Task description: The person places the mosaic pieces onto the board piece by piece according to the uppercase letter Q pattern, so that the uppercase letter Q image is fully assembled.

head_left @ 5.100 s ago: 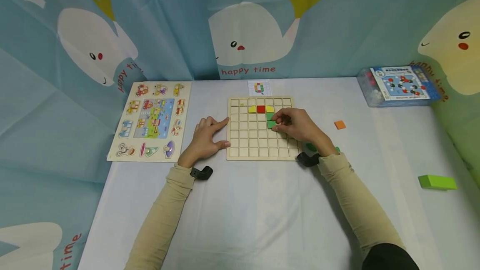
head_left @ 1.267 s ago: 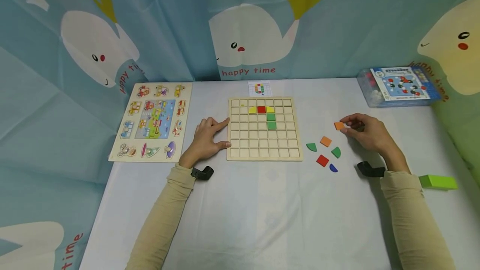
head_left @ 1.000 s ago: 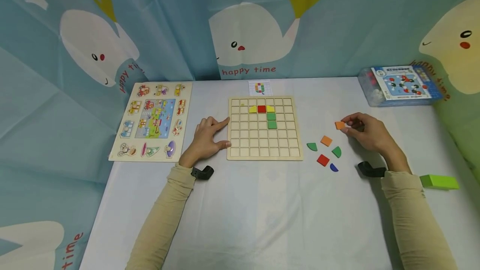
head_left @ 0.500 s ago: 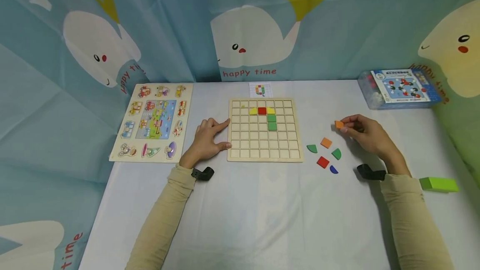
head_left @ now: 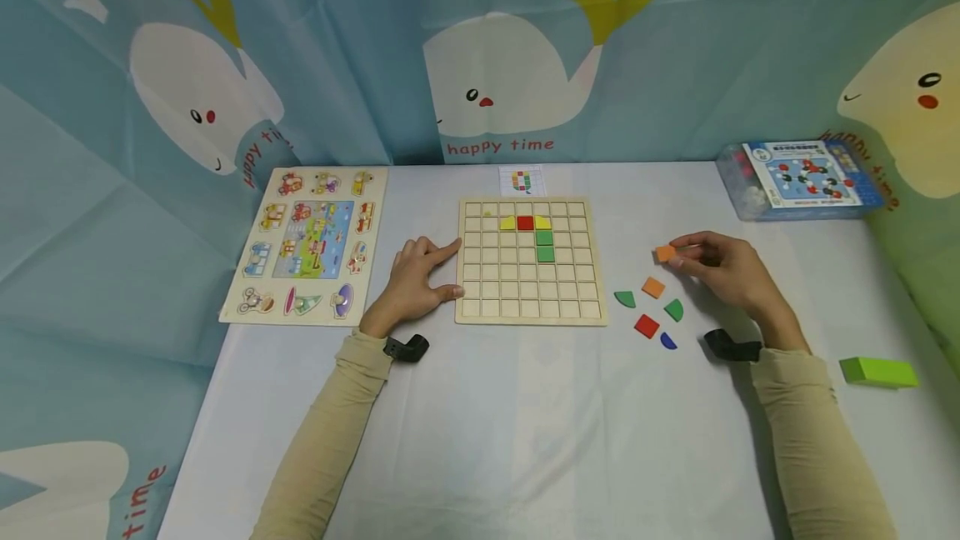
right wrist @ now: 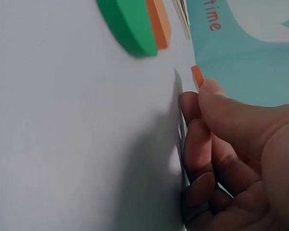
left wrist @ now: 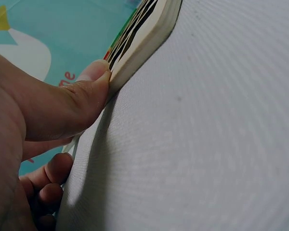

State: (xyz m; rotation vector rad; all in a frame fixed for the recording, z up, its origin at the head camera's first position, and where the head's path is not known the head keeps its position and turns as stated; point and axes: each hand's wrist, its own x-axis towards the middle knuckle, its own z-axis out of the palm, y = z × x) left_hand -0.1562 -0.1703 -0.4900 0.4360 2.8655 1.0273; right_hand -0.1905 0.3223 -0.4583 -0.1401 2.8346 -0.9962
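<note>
We had five tiles (head_left: 526,223) seated in the wooden grid board (head_left: 495,294); five loose pieces (head_left: 647,326) lay outside it. Our right hand (head_left: 723,269) pinched an orange square tile (head_left: 663,254) near those; our left hand (head_left: 411,282), thumb and forefinger spread, touched the board's edge

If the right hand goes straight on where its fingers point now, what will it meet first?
Probably the right edge of the wooden grid board: the right hand, holding an orange piece, points toward it. The hand's height is unclear; it might pass above.
</note>
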